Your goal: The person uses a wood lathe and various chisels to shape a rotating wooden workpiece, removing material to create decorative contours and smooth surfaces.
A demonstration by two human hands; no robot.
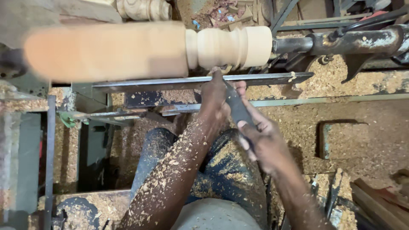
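Wood spindle on lathe, blurred at left, turned beads at right. My left hand curls fingers over chisel at the steel tool rest; right hand wraps the handle. Sawdust everywhere, shavings coating my forearm. Tailstock to the right.

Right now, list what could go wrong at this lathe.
The left hand sits on the flat metal tool rest, close to the blurred, spinning pale wooden workpiece; a slip could hurt fingers. The dark-handled turning chisel in the right hand might catch and kick back.
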